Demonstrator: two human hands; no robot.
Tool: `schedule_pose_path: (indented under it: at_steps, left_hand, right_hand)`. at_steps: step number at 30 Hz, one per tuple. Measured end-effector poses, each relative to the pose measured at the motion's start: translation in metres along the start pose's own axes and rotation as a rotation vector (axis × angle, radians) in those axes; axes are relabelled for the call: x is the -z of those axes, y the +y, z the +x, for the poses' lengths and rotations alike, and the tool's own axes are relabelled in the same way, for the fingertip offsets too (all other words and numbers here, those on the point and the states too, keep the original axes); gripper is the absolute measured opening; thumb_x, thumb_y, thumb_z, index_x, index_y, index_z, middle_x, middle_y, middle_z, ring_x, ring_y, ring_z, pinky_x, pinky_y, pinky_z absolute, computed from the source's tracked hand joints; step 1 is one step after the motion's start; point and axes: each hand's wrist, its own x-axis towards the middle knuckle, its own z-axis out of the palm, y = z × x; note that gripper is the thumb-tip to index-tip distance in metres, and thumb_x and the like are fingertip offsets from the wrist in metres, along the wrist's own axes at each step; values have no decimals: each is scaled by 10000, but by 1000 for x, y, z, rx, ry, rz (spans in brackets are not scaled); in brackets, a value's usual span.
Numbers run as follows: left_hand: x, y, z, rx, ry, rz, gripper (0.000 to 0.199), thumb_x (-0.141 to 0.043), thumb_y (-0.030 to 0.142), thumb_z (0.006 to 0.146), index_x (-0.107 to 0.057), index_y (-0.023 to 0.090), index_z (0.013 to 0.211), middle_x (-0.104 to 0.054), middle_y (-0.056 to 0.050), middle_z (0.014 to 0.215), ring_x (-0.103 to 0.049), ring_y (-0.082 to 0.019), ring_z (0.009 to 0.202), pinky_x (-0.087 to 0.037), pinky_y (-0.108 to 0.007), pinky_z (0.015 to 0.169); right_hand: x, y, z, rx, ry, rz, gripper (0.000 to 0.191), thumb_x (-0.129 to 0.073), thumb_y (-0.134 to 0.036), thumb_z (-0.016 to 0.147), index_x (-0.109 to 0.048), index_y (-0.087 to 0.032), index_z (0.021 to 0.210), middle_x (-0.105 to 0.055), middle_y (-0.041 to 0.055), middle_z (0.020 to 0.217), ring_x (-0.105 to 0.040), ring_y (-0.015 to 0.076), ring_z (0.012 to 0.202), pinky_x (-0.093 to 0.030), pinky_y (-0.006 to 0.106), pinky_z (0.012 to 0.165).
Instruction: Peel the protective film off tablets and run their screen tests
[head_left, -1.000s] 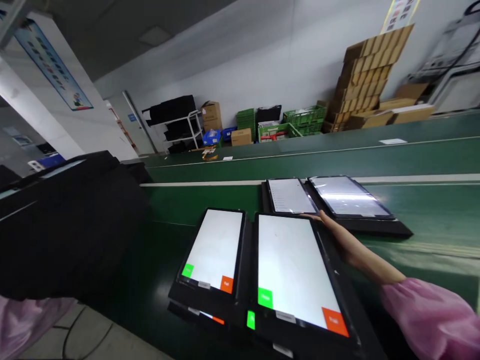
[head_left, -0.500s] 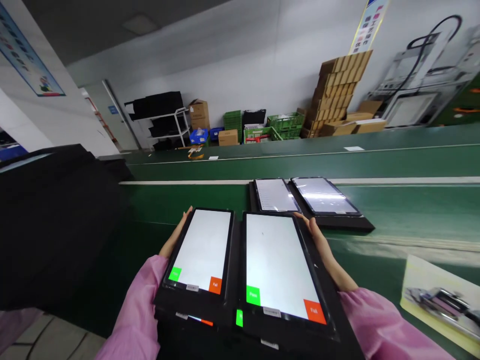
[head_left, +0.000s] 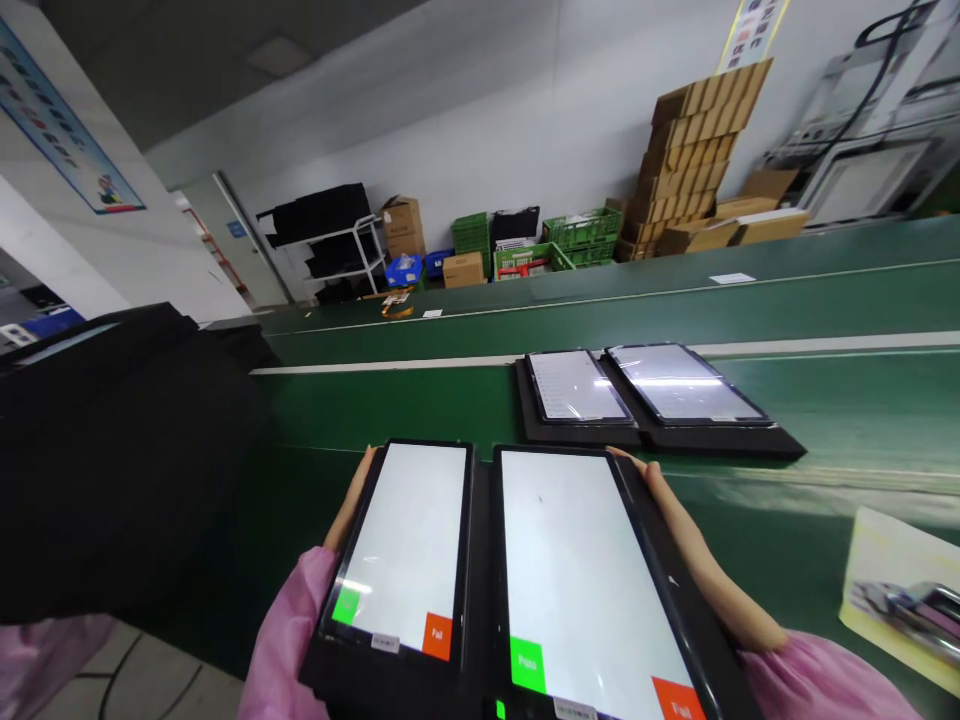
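Between my hands is a black tray (head_left: 484,570) that carries two tablets side by side, a smaller left tablet (head_left: 409,540) and a larger right tablet (head_left: 589,560). Both screens are lit white with a green and a red "Fail" square along the lower edge. My left hand (head_left: 357,495) grips the tray's left edge, its fingers mostly hidden. On the right edge is my right hand (head_left: 651,476), with its fingers partly under or behind the tray. Below the front edge another green patch shows, from a lower layer. Beyond lies a second black tray (head_left: 649,438) bearing two tablets.
A green bench (head_left: 397,400) runs across the view, with a pale strip along it. At right lies yellowish paper (head_left: 885,560) with a metal-and-dark tool on it. A large black-covered object (head_left: 112,460) stands at left, a pink sleeve (head_left: 52,650) below it. Boxes (head_left: 690,150) are stacked behind.
The held tray and its tablets sit lower and closer in view, both hands still on the edges. The lower layer's tablet screens have mostly dropped out of sight. The view has shifted slightly.
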Motion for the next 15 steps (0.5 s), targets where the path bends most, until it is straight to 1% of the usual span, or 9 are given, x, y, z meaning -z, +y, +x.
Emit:
schedule_pose_path:
  at_steps: [3, 6, 9, 11, 13, 15]
  left_hand:
    - [-8, -3, -11, -3, 31, -15, 568, -724, 784, 806, -799, 244, 963, -813, -108, 1056, -708, -392, 1190, -563, -430, 965]
    - [-20, -7, -21, 9, 57, -34, 557, -660, 754, 892, -784, 213, 948, -799, -102, 966, -736, -340, 1090, -577, -421, 919]
    - [-34, -10, -30, 43, 65, -54, 535, -605, 688, 987, -737, 170, 991, -764, -69, 929, -741, -240, 923, -602, -411, 858]
    - [-45, -12, -34, 62, 57, -68, 509, -596, 653, 1017, -713, 157, 1011, -749, -49, 942, -728, -199, 868, -612, -398, 838]
    - [-58, -12, -35, 72, 43, -86, 517, -580, 656, 1025, -711, 157, 1012, -746, -55, 952, -729, -200, 873, -621, -397, 836]
    - [-71, -12, -33, 74, 34, -104, 514, -580, 647, 1029, -713, 150, 1050, -747, -73, 993, -734, -213, 909, -629, -407, 847]
  right_hand:
    - [14, 2, -15, -25, -26, 28, 642, -525, -792, 947, -692, -369, 1400, -740, 53, 1375, -664, 398, 1330, -565, 533, 1133]
    - [31, 3, -28, -41, -2, 70, 627, -487, -759, 973, -659, -374, 1437, -712, 37, 1426, -654, 393, 1346, -576, 522, 1119]
    - [49, 2, -35, -53, 40, 81, 611, -540, -744, 949, -674, -354, 1400, -740, 33, 1377, -694, 398, 1283, -603, 538, 1071]
    - [60, 0, -35, -40, 75, 76, 598, -606, -751, 903, -717, -334, 1318, -763, 30, 1326, -712, 391, 1247, -610, 525, 1055]
    - [70, -3, -31, -19, 116, 66, 611, -655, -776, 850, -752, -311, 1235, -784, 36, 1260, -734, 381, 1192, -620, 504, 1028]
    - [81, -6, -23, 1, 165, 34, 640, -668, -810, 812, -778, -288, 1165, -807, 49, 1143, -763, 373, 1090, -643, 496, 963]
